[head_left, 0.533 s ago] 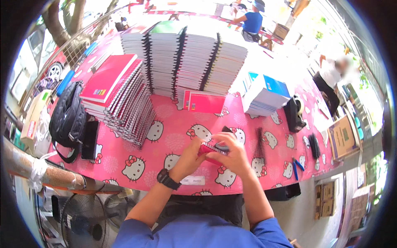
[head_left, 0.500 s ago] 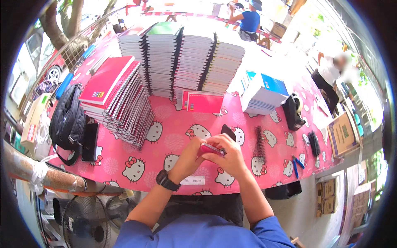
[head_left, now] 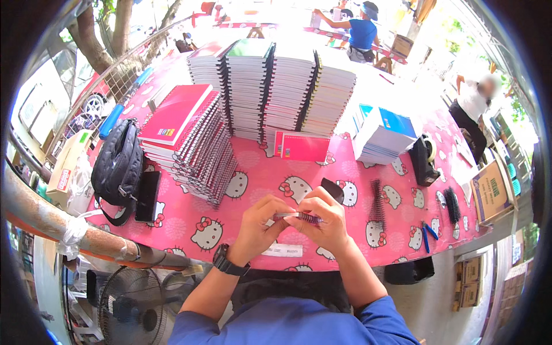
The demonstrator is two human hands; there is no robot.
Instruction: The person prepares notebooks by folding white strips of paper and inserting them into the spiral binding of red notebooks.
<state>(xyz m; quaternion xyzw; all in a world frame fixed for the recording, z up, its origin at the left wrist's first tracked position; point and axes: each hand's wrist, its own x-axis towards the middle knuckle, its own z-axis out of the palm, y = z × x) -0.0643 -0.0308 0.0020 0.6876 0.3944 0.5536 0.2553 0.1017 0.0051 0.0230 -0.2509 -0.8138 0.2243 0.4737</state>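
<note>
A small spiral notebook (head_left: 309,218) is turned almost edge-on between my hands, above the front of the table, its dark coil showing at the right end. My left hand (head_left: 262,223) pinches its left end between thumb and fingers. Closed round the coil end is my right hand (head_left: 323,217), thumb and fingertips on the binding. Below the notebook a printed paper strip (head_left: 284,250) lies on the tablecloth. Just beyond my right hand rests a dark flat piece (head_left: 332,191). Small red notebooks (head_left: 305,148) lie farther back, against the tall stacks.
Red spiral notebooks (head_left: 187,138) and a black bag (head_left: 118,164) with a phone (head_left: 148,196) stand left. Tall notebook stacks (head_left: 287,86) rise behind. Rightward are blue notebooks (head_left: 384,138), a tape dispenser (head_left: 424,161), loose coils (head_left: 377,207), black coils (head_left: 452,206) and blue-handled cutters (head_left: 426,237).
The notebook has tilted from showing its red cover to nearly edge-on. My left hand has shifted to its left end. The whole view has moved slightly, so the table appears farther right.
</note>
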